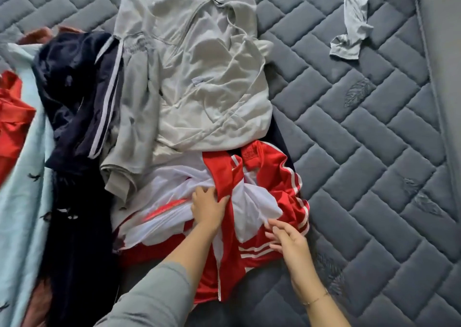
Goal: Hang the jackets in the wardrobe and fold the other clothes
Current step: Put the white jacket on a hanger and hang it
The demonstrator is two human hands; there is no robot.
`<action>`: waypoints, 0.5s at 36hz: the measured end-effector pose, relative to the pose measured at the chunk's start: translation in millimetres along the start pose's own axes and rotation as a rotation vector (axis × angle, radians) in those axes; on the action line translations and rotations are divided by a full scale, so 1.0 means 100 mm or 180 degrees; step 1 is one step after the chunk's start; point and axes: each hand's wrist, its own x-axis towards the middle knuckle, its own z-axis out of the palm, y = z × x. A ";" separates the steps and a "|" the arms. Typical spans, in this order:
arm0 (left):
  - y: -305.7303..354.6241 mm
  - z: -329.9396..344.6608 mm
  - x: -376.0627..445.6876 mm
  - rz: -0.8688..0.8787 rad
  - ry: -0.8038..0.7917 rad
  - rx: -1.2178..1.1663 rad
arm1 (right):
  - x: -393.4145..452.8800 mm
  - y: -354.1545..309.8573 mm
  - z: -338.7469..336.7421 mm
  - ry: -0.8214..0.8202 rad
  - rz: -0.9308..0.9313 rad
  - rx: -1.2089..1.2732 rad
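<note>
A red track jacket (272,184) with white stripes and a white lining lies crumpled at the near end of a clothes pile on the bed. My left hand (208,207) rests on it with the fingers pinching a red flap near the zip. My right hand (287,239) touches the jacket's right side, fingers loosely curled at the white lining. A light grey hoodie (199,77) lies spread just beyond the jacket. A navy garment (74,97) with white stripes is heaped to the left.
The grey quilted mattress (361,139) stretches to the right. A small grey garment (351,27) lies at the far right. A pale blue cloth (22,202) and a red garment (12,117) sit at the left edge. Black fabric (79,239) lies at near left.
</note>
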 end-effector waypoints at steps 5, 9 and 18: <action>-0.08 -0.17 -0.02 0.0438 -0.0756 -0.0805 | 0.14 -0.10 0.08 0.0017 -0.0203 -0.0054; -0.33 -0.04 -0.52 0.0101 -0.1988 -0.1017 | 0.36 -0.34 0.26 0.0004 -0.0561 -0.0101; -0.37 -0.27 -0.55 -0.0222 -0.0403 -0.1419 | 0.63 -0.57 0.64 -0.0403 -0.0932 -0.0618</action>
